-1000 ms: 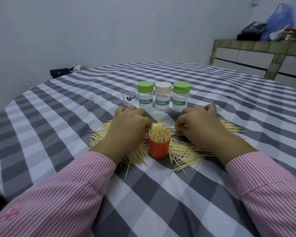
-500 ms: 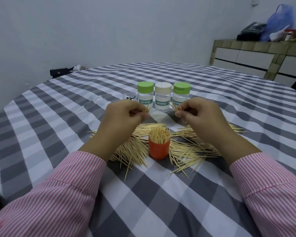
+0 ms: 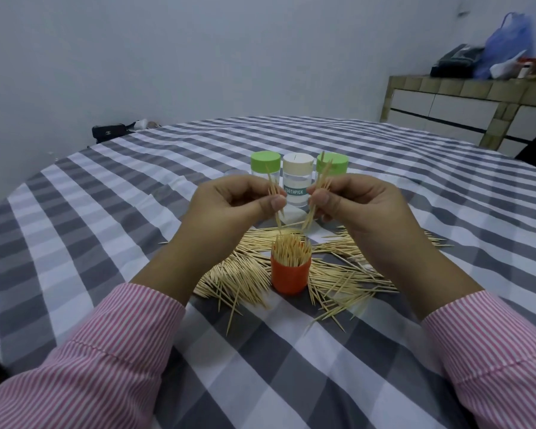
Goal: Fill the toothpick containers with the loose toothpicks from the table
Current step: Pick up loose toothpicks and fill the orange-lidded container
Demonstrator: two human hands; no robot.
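The left hand [image 3: 229, 209] was raised above the table [image 3: 112, 230], its thumb and fingers pinching a small bunch of toothpicks [image 3: 274, 198] that pointed steeply down. The right hand [image 3: 358, 209] mirrored it just beside, pinching its own small bunch [image 3: 317, 193], also tilted with the lower tips angled inward. The two bunches hung close together, apart from each other, their lower ends just above the orange container [image 3: 290, 275].

That orange container stood upright on the checked cloth, below and between the two hands, nearer the person's edge of the table than its far edge. It was open at the top and packed with toothpicks standing on end. Loose toothpicks [image 3: 242, 275] lay scattered flat around it in a broad pile, spreading to its left and right under both wrists, a few strays lying nearer the person.

Behind the hands, toward the far edge, three clear containers stood in a row touching or nearly touching: a green-lidded container [image 3: 265, 162] at left, a cream-lidded container [image 3: 297, 178] in the middle with a label reading TOOTHPICK, and a second green-lidded one [image 3: 338, 164] at right, partly hidden by the right hand's bunch. Both forearms wore pink-striped sleeves [image 3: 112, 357].
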